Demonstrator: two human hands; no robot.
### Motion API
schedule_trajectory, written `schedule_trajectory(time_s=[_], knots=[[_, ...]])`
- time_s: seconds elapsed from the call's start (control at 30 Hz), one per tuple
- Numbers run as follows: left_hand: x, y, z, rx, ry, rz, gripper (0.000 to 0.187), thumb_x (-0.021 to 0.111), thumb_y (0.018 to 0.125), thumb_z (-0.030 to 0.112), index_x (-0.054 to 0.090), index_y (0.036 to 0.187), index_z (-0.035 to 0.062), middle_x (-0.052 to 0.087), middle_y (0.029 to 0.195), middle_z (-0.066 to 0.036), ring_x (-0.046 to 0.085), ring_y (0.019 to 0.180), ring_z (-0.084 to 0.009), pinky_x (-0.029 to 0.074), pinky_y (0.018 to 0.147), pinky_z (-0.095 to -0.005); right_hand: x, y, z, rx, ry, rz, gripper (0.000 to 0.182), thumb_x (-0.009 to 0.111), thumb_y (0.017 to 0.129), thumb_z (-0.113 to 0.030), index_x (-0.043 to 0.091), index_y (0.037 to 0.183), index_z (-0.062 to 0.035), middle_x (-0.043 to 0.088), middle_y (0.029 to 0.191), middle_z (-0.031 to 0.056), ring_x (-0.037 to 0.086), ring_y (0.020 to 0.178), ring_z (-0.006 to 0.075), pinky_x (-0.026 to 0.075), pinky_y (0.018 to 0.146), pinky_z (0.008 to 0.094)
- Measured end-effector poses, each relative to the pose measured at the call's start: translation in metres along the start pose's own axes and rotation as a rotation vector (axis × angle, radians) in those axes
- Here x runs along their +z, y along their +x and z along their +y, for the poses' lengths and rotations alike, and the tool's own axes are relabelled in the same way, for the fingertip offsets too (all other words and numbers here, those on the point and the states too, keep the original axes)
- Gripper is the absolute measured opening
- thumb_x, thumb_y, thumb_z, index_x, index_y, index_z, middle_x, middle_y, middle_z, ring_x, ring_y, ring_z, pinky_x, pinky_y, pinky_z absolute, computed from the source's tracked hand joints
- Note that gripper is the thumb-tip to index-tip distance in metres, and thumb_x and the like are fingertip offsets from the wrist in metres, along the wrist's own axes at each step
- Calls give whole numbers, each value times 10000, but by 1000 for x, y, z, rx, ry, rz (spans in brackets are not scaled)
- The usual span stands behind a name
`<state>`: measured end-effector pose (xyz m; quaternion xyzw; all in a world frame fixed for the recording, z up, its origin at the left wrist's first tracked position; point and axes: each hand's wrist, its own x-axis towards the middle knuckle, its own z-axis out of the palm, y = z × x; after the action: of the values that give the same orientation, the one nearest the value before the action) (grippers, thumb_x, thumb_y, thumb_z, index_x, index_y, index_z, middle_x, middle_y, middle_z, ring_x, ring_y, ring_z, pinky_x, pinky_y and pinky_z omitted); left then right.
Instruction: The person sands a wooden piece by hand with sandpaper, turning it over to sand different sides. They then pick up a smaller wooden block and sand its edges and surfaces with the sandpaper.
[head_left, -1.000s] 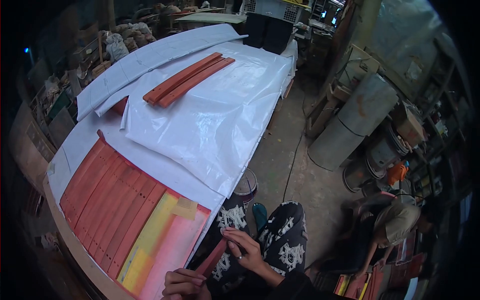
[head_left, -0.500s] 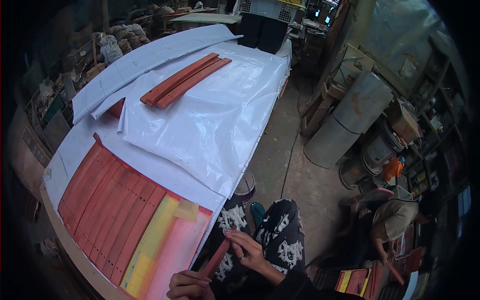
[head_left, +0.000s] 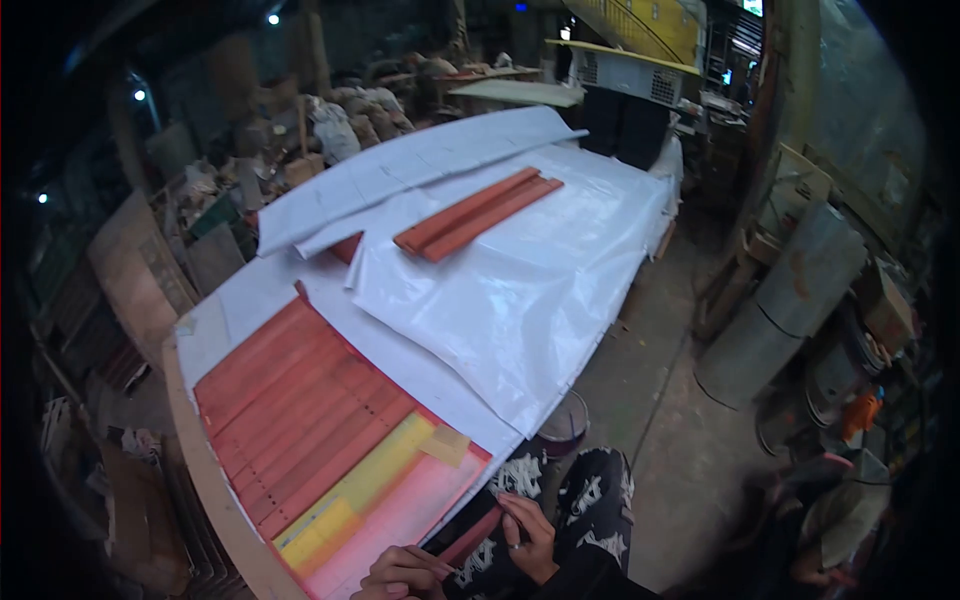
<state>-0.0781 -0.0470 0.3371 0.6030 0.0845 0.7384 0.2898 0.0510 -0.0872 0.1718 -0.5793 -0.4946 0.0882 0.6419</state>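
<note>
Near the bottom of the head view, my left hand (head_left: pixel 405 573) is closed on the lower end of a narrow red strip (head_left: pixel 472 540). My right hand (head_left: pixel 526 535), with a ring on one finger, has its fingers bent around the strip's upper end. The strip lies slanted over my patterned trousers (head_left: pixel 588 500). Beside my hands, on the table, are a pink panel (head_left: pixel 410 500), a yellow band (head_left: pixel 350 490), a small tan piece (head_left: pixel 446 446) and a row of red slats (head_left: pixel 290 405).
White plastic sheeting (head_left: pixel 470 300) covers the table's far part, with red slats (head_left: pixel 480 213) on top. A bucket (head_left: pixel 563 425) stands by the table edge. Large grey cylinders (head_left: pixel 780 305) stand at right. Another person (head_left: pixel 845 525) is at the lower right, blurred.
The view has swung, so the table and surroundings appear farther right and lower. Both hands still hold the red strip. The other person now shows nearer the right edge.
</note>
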Motion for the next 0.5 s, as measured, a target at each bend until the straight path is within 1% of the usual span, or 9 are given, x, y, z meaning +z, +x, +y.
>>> schedule_trajectory(time_s=[0.03, 0.13, 0.17, 0.37, 0.47, 0.5], knots=[[0, -7, -9, 87, -53, 42, 260, 542, 1051, 220, 471, 1138, -15, 514, 665, -112, 444, 554, -171, 511, 515, -331, 3, 0, -5, -12, 19, 6, 259, 624, 929, 11, 686, 1177, 53, 702, 1167, 197, 678, 1115, 325, 517, 990, 397], [-1, -2, -3, 49, -27, 5, 260, 537, 1053, 228, 483, 1145, -9, 516, 677, -120, 453, 555, -178, 495, 506, -331, 4, 4, -19, -45, 78, 9, 238, 609, 957, -30, 684, 1168, 53, 705, 1143, 196, 679, 1087, 311, 519, 974, 383], [-5, -6, -2, 62, 30, -22, 332, 531, 1058, 280, 481, 1188, -22, 546, 724, -138, 483, 558, -196, 484, 489, -337, 2, 4, -19, -46, 90, 12, 234, 609, 958, -34, 685, 1162, 53, 705, 1137, 196, 680, 1080, 309, 520, 970, 384], [-8, -11, -3, 113, 14, -98, 386, 539, 1053, 318, 478, 1209, -30, 558, 749, -151, 500, 566, -204, 485, 485, -341, 22, -19, 27, 7, 119, 101, 212, 606, 966, -61, 691, 1124, 53, 709, 1096, 192, 686, 1040, 301, 527, 945, 388], [-4, -13, -2, 136, -8, -113, 413, 543, 1050, 338, 476, 1219, -33, 564, 761, -157, 508, 569, -208, 485, 483, -344, 29, -24, 49, -83, 31, 132, 183, 604, 968, -69, 692, 1068, 56, 707, 1065, 182, 688, 1009, 292, 534, 927, 392], [-4, -13, -3, 142, -14, -118, 422, 545, 1049, 344, 476, 1223, -34, 566, 765, -159, 511, 570, -210, 485, 482, -345, 28, -18, 31, -120, 20, 146, 177, 606, 968, -71, 684, 1057, 61, 708, 1069, 179, 688, 1014, 290, 532, 938, 390]])
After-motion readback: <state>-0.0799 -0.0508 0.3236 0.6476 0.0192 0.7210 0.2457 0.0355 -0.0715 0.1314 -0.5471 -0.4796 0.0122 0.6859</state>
